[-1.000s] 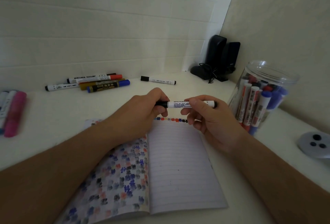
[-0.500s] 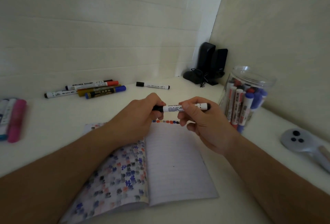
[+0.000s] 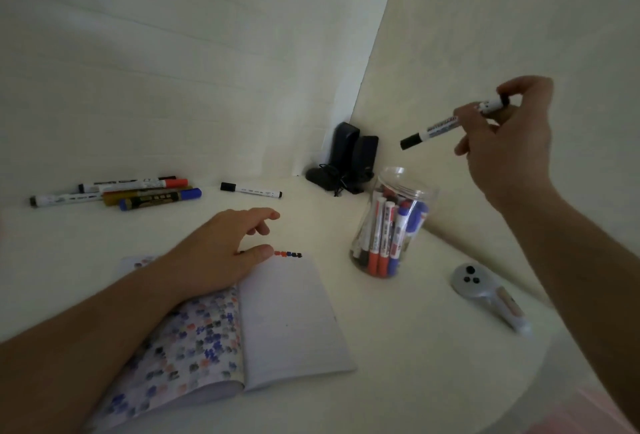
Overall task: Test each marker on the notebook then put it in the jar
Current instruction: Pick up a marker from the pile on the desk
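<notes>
The left hand covers the top of the notebook's left page. Print on the marker in the right hand is too blurred to read. Lettering on the markers by the bench's far edge is illegible too.

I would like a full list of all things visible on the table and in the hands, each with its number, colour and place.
marker in hand: one, white with black cap, held above the jar
jar: one, clear, right of the notebook, full of red, blue and black markers
notebook: one, open, white page with colour dots on top, dotted left page
loose markers: about five, red, blue, gold, black, far left
single marker: one, white, black cap, far centre
speakers: two, black, in the corner
grey device: one, near right
left hand: rests on the notebook
right hand: holds the marker
</notes>
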